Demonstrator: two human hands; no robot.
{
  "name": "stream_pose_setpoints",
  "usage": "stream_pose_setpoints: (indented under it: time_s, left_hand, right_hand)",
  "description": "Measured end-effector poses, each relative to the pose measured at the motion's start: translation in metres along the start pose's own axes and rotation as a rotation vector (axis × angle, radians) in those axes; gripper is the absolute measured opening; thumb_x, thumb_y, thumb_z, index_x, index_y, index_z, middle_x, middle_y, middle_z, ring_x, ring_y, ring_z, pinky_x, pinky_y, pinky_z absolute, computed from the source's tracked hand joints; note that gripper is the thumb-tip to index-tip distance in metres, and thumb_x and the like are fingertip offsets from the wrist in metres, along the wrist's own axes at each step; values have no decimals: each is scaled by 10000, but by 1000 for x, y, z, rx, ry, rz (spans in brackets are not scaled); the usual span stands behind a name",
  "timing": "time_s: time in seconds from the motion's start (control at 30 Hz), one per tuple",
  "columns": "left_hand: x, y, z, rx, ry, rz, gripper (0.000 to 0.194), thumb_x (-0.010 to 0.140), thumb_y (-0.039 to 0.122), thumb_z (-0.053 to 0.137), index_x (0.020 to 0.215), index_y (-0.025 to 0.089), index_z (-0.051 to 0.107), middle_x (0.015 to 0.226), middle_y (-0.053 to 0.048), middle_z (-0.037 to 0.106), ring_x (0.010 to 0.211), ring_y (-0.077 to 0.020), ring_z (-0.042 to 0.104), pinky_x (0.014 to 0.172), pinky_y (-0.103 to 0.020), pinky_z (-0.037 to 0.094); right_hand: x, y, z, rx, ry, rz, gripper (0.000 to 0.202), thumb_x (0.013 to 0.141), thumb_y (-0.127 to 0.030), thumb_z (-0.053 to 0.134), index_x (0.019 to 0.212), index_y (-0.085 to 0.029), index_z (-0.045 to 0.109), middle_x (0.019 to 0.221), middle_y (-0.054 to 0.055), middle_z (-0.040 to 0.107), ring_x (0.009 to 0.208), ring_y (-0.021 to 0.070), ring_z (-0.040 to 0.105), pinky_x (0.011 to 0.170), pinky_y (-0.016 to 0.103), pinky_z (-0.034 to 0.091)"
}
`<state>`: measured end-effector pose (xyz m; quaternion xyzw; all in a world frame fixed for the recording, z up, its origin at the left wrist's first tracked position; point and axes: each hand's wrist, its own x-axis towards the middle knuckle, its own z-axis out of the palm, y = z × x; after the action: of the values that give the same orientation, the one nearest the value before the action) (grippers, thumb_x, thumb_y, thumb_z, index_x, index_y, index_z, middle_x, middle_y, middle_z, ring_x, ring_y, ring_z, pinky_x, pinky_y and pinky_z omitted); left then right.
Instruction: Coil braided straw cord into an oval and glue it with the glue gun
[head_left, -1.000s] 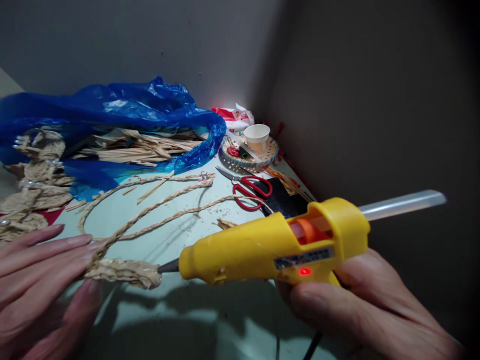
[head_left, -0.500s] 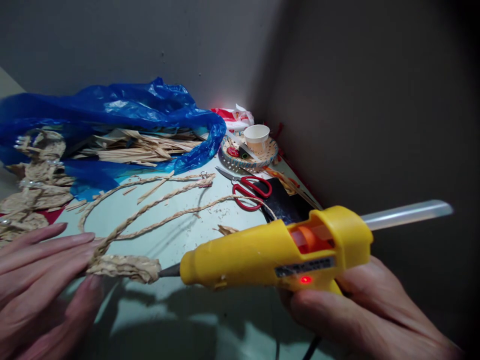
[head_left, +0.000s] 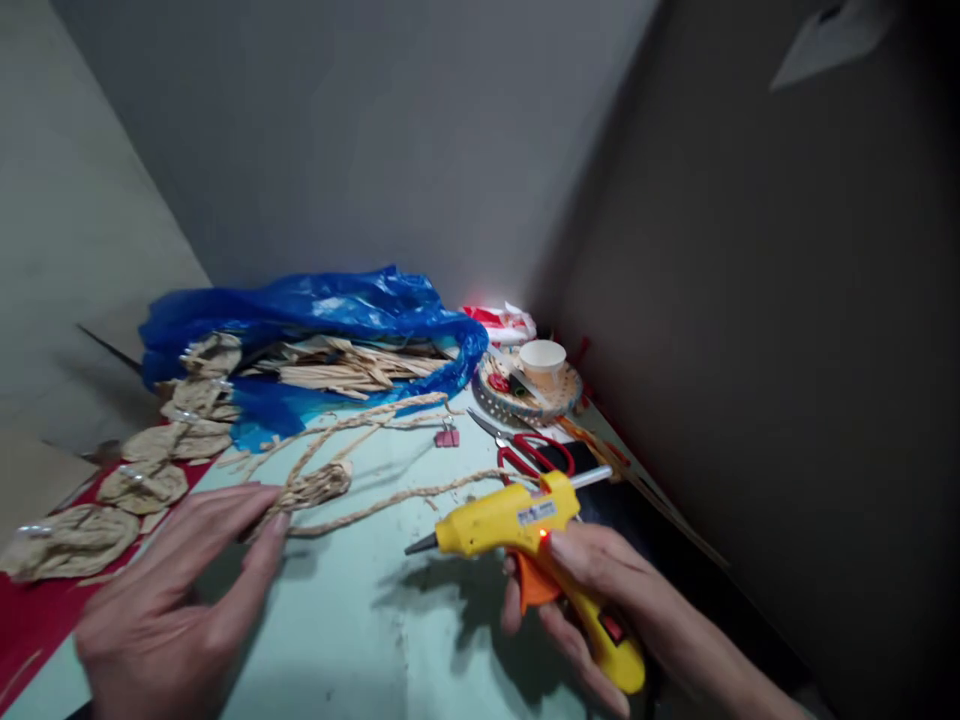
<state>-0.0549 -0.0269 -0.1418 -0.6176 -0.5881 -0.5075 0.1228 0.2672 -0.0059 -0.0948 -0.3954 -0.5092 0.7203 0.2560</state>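
Note:
Between thumb and fingers, my left hand (head_left: 187, 590) pinches one end of a rolled, crinkled straw piece (head_left: 319, 487), from which braided cords (head_left: 420, 492) loop over the table. My right hand (head_left: 592, 580) is wrapped round the handle of a yellow glue gun (head_left: 495, 520) with an orange trigger, a lit red light and a clear glue stick at its back. The gun's dark nozzle points left, apart from the straw piece. A pink binder clip (head_left: 447, 438) hangs near the far ends of the cords.
Behind lies a blue plastic bag (head_left: 322, 300) holding straw strips (head_left: 352, 365). Red-handled scissors (head_left: 536, 450) and a round tray (head_left: 495, 408) with a paper cup (head_left: 542, 360) are at the back right. Coiled straw pieces (head_left: 142, 485) line the left on red cloth.
The glue gun's nozzle has moved away from the straw piece to the right. My left hand has lifted and tilted the piece. The view has pulled back, showing more wall.

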Motion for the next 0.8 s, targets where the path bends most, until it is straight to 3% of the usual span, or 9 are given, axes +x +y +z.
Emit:
stream_pose_setpoints:
  time_s: [0.13,0.3,0.4,0.47,0.53,0.67,0.73,0.8]
  left_hand:
    - [7,9,-2,-15,33,82,103,921,241,676,977,299,739,871,21,786,813,-215,739,836,-372,603]
    - [8,22,-5,-70,20,190,176,932,123,648,1008,273,702,854,10,743,844,-164,715,846,-294,590]
    - [4,25,-5,-79,-1,246,188,926,89,651,1030,241,692,883,-1,727,859,-147,701,871,-262,575]
    - [1,25,-4,-77,-19,277,190,906,80,673,1044,210,692,929,-18,724,881,-145,697,910,-253,561]
    - [-3,25,-4,-78,-43,315,230,880,50,691,1071,178,691,971,-35,719,918,-144,693,964,-242,539]
    - [-9,22,-4,-90,-109,388,270,869,21,682,1107,150,690,993,-50,716,975,-144,685,991,-219,519]
    - [-13,23,-3,-108,-145,412,293,863,22,686,1125,152,694,991,-47,728,990,-156,688,987,-237,528]
    - [-17,25,-1,-148,-166,391,305,867,19,676,1131,170,699,976,-33,741,996,-168,691,986,-269,537]
  right_hand:
    - [23,14,-1,-156,14,108,817,919,-842,427,800,-109,769,481,-35,481,363,50,359,428,201,251]
    - [20,24,-11,-386,71,245,768,937,-837,441,839,-132,730,598,21,595,529,125,553,540,225,396]
    - [13,16,-14,-806,232,174,719,968,-811,392,728,-188,657,742,76,653,666,188,582,615,282,416]
    - [9,9,-11,-1140,337,122,651,1027,-698,313,705,-216,610,717,81,641,616,203,530,604,324,368]
    - [8,3,-2,-1258,340,51,556,1056,-579,280,752,-233,591,710,78,652,577,211,518,592,346,347]
    - [16,-4,27,-880,256,-388,274,1078,-455,447,1088,-251,629,805,17,712,678,180,632,651,284,469]
    - [24,-2,41,-623,210,-528,214,1049,-390,547,1206,-250,589,789,-13,704,649,150,629,615,241,503]
    - [34,3,49,-408,183,-557,188,1029,-338,614,1199,-263,591,825,-25,708,632,117,639,616,210,539]
